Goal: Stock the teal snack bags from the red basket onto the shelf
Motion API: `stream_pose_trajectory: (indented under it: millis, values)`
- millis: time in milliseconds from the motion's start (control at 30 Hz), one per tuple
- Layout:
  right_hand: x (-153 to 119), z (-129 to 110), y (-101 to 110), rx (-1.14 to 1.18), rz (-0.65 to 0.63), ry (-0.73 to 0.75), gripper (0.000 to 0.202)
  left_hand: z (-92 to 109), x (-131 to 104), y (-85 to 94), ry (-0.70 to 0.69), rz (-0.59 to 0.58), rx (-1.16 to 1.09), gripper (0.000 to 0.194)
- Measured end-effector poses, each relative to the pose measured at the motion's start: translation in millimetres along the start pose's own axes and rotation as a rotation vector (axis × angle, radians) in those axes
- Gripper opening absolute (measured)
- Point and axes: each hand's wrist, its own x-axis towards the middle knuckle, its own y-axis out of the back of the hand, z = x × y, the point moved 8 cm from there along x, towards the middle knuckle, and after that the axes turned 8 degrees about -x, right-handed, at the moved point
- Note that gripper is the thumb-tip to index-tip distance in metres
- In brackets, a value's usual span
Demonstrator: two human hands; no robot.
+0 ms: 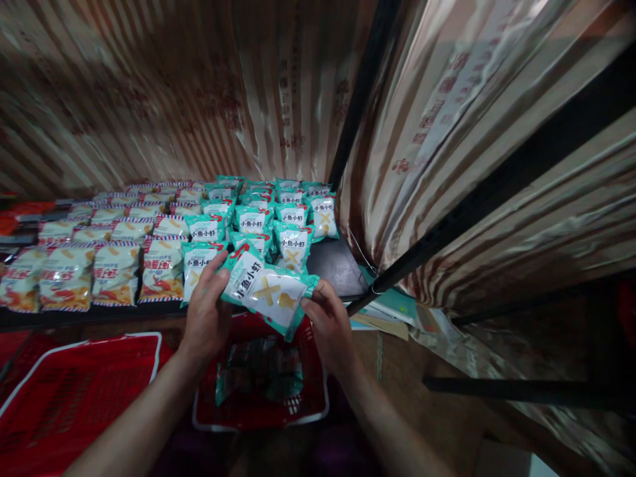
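Between my two hands is a teal and white snack bag (268, 290) with yellow sticks printed on it, held tilted above a red basket. My left hand (207, 306) grips its left end, thumb on top. At the right end, the fingers of my right hand (328, 318) pinch the teal corner. Just behind it, rows of matching teal snack bags (293, 246) stand on a dark shelf (338, 265). Below my hands sits the red basket (318, 391) with a white rim, and several dark-looking teal bags (261, 368) lie inside.
Cream snack bags (115, 273) with striped edges fill the shelf's left part. A second red basket (84, 384) is at lower left. A black metal post (422, 238) slants across the right, before striped plastic sheeting (437, 132). Flat cartons (392, 308) lie under the shelf's right end.
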Motion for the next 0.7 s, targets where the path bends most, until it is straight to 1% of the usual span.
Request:
stream_pose_trajectory:
  millis: [67, 200, 300, 400, 500, 567, 700]
  values:
    - [0.7, -0.8, 2.1, -0.014, -0.007, 0.004, 0.006, 2.6, 5.7, 5.9, 0.033, 0.002, 0.02, 0.048]
    - [1.8, -7.4, 9.0, -0.096, 0.029, 0.075, 0.008, -2.2, 12.1, 11.6, 0.164, -0.064, 0.161, 0.05]
    - [2.8, -10.9, 12.1, -0.189, 0.057, 0.133, 0.012, -4.2, 13.8, 13.5, 0.181, -0.102, 0.226, 0.048]
    - [3.6, -10.2, 11.3, -0.255, 0.045, 0.156, 0.016, -4.6, 15.1, 15.5, 0.151, -0.102, 0.252, 0.042]
    - [3.0, -11.7, 8.8, -0.315, 0.017, 0.175, 0.015, 1.4, 16.0, 17.9, 0.061, -0.061, 0.282, 0.038]
    - [2.5, -15.1, 7.3, -0.344, 0.006, 0.188, 0.013, 7.2, 15.3, 18.0, -0.005, -0.036, 0.316, 0.039]
    - [4.0, -21.2, 10.4, -0.374, 0.064, 0.185, 0.02, 12.9, 12.7, 16.1, -0.069, -0.034, 0.379, 0.042]
